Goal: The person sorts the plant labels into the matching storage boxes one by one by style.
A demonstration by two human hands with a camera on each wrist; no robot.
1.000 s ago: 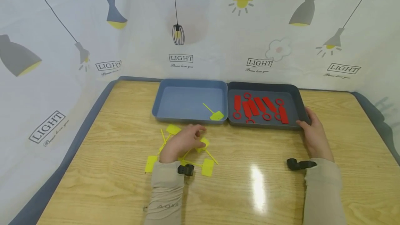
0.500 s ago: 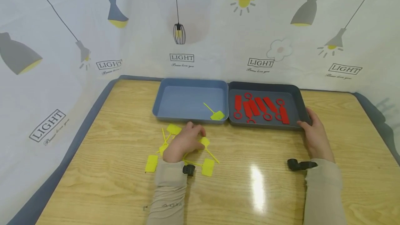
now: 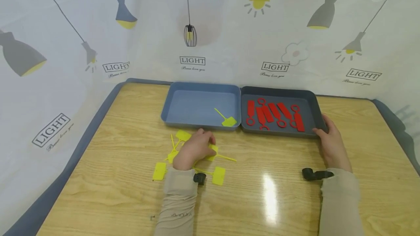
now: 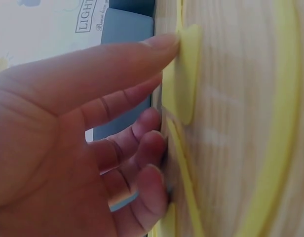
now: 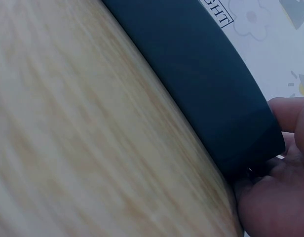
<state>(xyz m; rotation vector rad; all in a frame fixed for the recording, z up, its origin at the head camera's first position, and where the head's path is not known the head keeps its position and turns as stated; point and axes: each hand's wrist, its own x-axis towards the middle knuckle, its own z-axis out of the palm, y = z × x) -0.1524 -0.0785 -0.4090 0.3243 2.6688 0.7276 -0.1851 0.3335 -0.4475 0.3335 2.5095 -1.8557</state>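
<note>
My left hand (image 3: 195, 148) is over several yellow cable tie tags on the wooden table. Its thumb and index finger pinch the flat label of one yellow cable tie tag (image 4: 184, 79), whose thin tail points right in the head view; the other fingers curl loosely near the tabletop. Other yellow tags (image 3: 218, 176) lie around and partly under this hand. My right hand (image 3: 333, 143) grips the front right corner of a dark grey tray (image 3: 279, 132), thumb on the rim. In the right wrist view the fingers (image 5: 290, 113) are partly hidden by the tray's wall.
Left of the dark tray, touching it, stands a blue tray (image 3: 200, 124) with one yellow cable tie tag (image 3: 229, 121) inside. Several red tags with rings (image 3: 273, 110) lie in the dark tray. A printed white curtain (image 3: 226, 46) rises behind the table.
My left hand has shifted slightly and closed on a yellow cable tie tag, whose tail has swung from slanting down right to nearly level. My right hand stays at the tray corner.
</note>
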